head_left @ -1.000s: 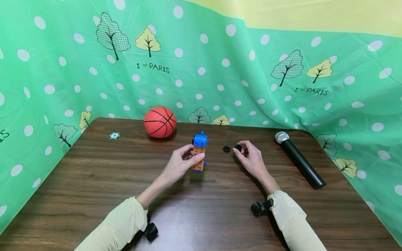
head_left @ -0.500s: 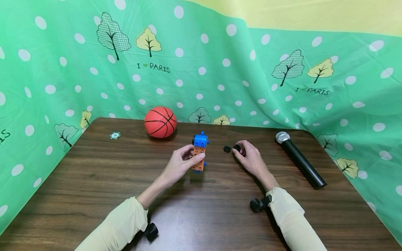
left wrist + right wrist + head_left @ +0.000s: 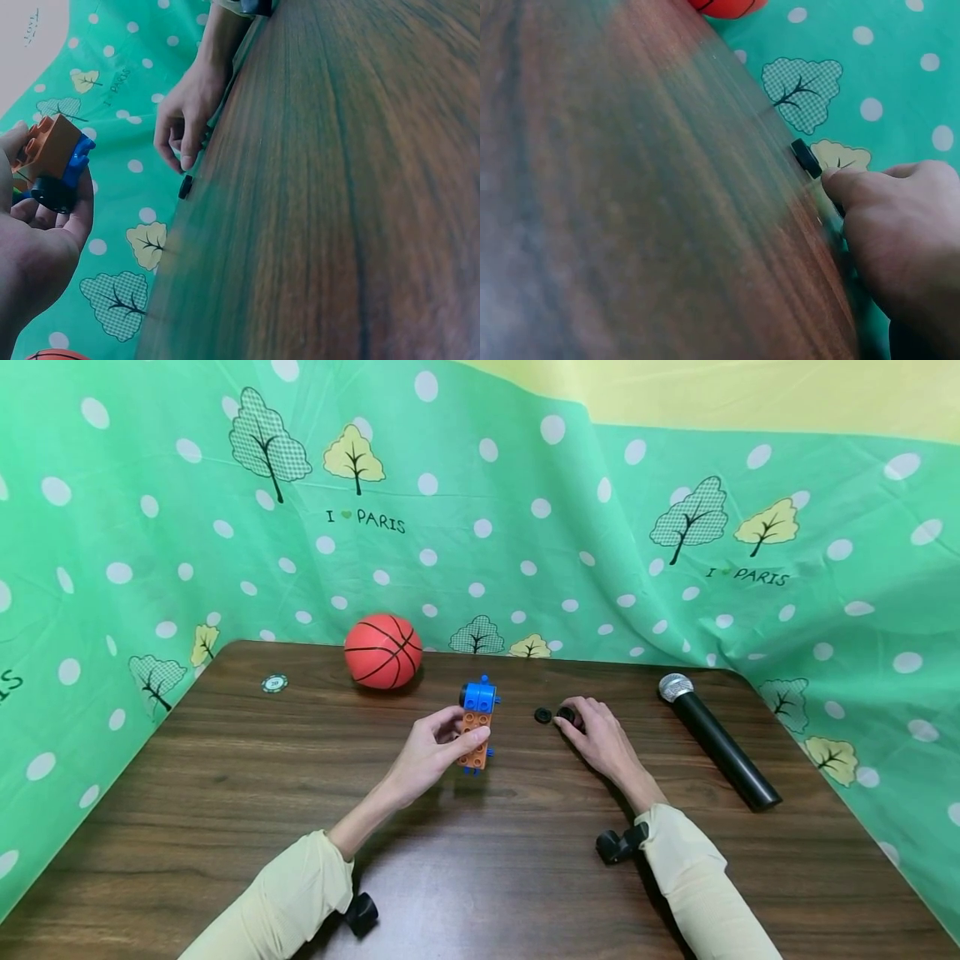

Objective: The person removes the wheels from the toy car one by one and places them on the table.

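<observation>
In the head view my left hand grips a toy block car with an orange studded base and blue blocks at one end. The car is held up off the table, and a black wheel on its side shows in the left wrist view. My right hand is low over the table and pinches a black toy wheel between thumb and fingers. Just left of those fingertips a second, loose black wheel lies flat on the wood. In the right wrist view the back of the hand mostly hides the pinched wheel.
A red toy basketball sits at the back of the brown table. A poker chip lies at the back left. On the right rests a black microphone with a silver head. A green patterned cloth hangs behind.
The right hand has shifted very slightly left with its fingers at the wheel. The left hand and the toy car look the same.
</observation>
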The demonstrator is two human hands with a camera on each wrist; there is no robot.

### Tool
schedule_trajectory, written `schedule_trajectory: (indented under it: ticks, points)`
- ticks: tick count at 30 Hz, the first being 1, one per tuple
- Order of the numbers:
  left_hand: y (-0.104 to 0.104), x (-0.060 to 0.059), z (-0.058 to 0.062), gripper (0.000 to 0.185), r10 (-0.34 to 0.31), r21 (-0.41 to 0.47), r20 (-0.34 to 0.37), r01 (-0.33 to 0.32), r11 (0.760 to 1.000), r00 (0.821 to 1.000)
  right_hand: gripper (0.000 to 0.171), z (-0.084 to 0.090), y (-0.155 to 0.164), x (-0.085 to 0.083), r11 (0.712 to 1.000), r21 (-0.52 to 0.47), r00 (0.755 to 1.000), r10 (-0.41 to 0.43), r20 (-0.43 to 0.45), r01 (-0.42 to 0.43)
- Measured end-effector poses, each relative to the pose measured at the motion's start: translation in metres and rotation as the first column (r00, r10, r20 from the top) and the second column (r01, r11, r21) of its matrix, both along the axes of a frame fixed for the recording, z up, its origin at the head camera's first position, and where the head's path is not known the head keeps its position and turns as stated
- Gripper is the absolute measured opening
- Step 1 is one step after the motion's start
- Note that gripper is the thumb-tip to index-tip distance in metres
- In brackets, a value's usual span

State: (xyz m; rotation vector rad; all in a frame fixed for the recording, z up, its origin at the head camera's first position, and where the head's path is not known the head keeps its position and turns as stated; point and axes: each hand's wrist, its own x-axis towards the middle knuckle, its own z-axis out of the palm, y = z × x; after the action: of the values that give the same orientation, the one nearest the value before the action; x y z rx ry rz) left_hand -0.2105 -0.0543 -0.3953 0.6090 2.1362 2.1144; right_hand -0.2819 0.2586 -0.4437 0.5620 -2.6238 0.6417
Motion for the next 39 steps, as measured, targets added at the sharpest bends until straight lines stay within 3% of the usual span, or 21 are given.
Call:
schedule_trajectory:
  ticks: [26, 33, 39]
  points:
    - [0.0030, 0.0006, -0.0034, 0.033, 0.001, -0.019, 0.001, -0.001, 1.000, 1.000, 0.030, -0.0041, 0.0021, 0.0002, 1.000, 0.021, 1.000, -0.002, 0.015, 0.002]
    - [0.0033, 0.0011, -0.0037, 0.031, 0.008, -0.011, 0.010, -0.007, 1.000, 1.000, 0.033, -0.0001, -0.0008, 0.0019, 0.999, -0.045, 0.998, -0.025, 0.062, 0.028]
    - [0.0026, 0.0023, -0.0029, 0.030, 0.002, -0.020, 0.004, -0.002, 1.000, 1.000, 0.023, 0.0056, -0.0049, 0.0060, 0.978, -0.203, 0.999, -0.050, 0.019, 0.053]
